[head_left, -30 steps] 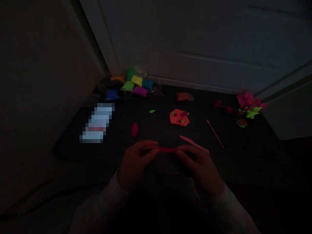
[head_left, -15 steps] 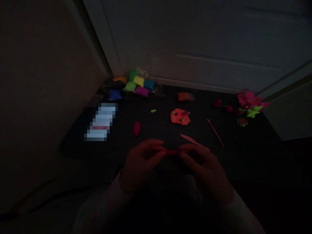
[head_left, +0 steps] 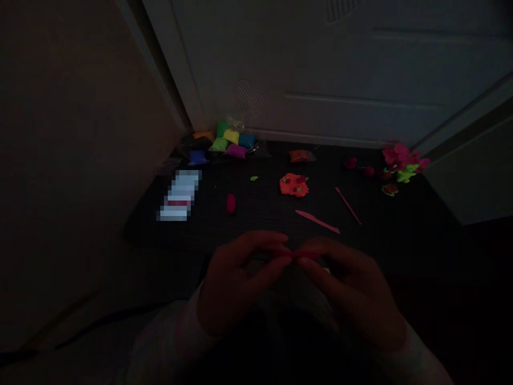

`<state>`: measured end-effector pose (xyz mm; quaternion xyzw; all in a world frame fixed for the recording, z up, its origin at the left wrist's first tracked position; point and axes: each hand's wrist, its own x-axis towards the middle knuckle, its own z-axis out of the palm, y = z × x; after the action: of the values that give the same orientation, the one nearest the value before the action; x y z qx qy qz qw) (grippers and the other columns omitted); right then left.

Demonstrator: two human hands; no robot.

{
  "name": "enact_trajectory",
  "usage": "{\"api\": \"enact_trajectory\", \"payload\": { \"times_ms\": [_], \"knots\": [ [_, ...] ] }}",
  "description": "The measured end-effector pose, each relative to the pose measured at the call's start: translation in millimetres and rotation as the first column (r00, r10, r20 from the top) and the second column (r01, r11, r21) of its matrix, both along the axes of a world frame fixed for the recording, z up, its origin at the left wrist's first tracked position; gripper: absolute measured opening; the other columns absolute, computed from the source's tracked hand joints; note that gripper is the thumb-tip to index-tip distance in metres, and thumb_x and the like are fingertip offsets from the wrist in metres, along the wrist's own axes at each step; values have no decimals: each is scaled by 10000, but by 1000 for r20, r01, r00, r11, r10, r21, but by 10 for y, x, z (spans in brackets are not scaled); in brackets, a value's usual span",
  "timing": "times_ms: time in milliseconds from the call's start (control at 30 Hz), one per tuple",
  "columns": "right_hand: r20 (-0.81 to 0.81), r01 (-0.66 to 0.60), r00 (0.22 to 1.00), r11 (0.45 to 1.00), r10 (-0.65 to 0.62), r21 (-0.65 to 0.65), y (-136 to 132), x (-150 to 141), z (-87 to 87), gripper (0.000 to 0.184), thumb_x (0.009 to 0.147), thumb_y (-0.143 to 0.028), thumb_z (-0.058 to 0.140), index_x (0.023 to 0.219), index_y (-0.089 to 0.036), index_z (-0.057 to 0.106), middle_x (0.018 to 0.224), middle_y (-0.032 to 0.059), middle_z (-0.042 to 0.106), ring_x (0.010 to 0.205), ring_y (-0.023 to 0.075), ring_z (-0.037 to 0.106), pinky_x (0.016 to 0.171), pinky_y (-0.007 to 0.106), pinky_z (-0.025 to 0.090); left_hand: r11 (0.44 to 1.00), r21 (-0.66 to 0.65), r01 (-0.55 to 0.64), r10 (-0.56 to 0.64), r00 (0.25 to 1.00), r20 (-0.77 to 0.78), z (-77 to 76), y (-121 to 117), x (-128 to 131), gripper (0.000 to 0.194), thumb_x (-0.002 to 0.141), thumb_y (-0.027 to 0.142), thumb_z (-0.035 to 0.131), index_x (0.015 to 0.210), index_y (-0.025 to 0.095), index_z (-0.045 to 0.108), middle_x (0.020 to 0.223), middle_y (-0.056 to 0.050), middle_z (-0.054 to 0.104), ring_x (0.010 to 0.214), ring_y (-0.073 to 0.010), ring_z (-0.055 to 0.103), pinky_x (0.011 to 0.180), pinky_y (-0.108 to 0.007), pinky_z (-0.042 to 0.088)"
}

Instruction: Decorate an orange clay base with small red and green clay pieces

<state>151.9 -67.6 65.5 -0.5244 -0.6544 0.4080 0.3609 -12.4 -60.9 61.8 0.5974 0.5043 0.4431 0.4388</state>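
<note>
A thin strip of red modelling clay (head_left: 295, 255) stretches between my hands, mostly covered by the fingers. My left hand (head_left: 244, 278) pinches its left end between thumb and fingers. At the other end my right hand (head_left: 348, 283) pinches it the same way, the two sets of fingertips almost meeting. Both hands are held just off the front edge of the dark table (head_left: 264, 224). Beyond them lie a pink plastic clay knife (head_left: 318, 221), a lump of red clay (head_left: 231, 203) and a flat orange clay piece (head_left: 294, 185) bearing small red and green bits.
Bags of coloured clay (head_left: 232, 141) are heaped at the back left, near a blurred bright screen (head_left: 180, 195). An orange clay bag (head_left: 301, 155) lies at the back. To the right are a thin pink tool (head_left: 348, 205) and pink flowers (head_left: 403, 158). A white panel (head_left: 320, 69) rises behind.
My fingertips have come closer together, so less of the strip shows between them. The view has shifted slightly, and the hands sit a little nearer to me.
</note>
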Motion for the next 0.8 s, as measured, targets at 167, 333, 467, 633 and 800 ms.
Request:
{"api": "enact_trajectory", "payload": {
  "times_ms": [167,333,467,633,800],
  "knots": [
    [-41,15,999,1000,-14,18,-32,17,-21,96,760,-250,594,829,-292,647,794,-60,670,733,97,607,655,183,457,1000,28,-5,5,1000,9,-14,-30,-25,216,682,173,662,851,299,615,736,100,679,664,-73,633,667,-158,501],
    [-65,35,997,999,-35,0,-43,7,-17,86,774,-251,579,812,-290,645,774,-68,669,713,87,605,641,177,451,1000,-6,-11,11,998,60,-42,-40,-23,247,677,190,670,885,309,613,778,94,683,687,-79,641,653,-157,507],
    [-59,57,997,998,-57,7,-52,-7,-19,75,769,-258,583,798,-290,645,760,-67,663,690,87,600,624,183,446,998,-37,-46,49,995,86,-63,-52,16,210,676,197,668,860,291,628,764,78,689,683,-91,647,653,-167,517],
    [-76,99,992,995,-98,4,-47,-19,-30,64,768,-266,585,787,-280,644,741,-60,659,678,89,598,612,184,447,987,-131,-92,121,966,229,-80,-49,62,201,654,175,681,828,262,634,760,67,703,697,-98,659,621,-146,527],
    [-113,134,984,989,-139,-57,-15,-15,-86,102,768,-303,581,829,-268,654,769,-38,670,705,113,606,652,225,463,971,-220,-92,161,934,319,-130,-1,78,157,652,167,677,797,218,644,752,36,714,699,-119,669,617,-160,541]
  ]
}}
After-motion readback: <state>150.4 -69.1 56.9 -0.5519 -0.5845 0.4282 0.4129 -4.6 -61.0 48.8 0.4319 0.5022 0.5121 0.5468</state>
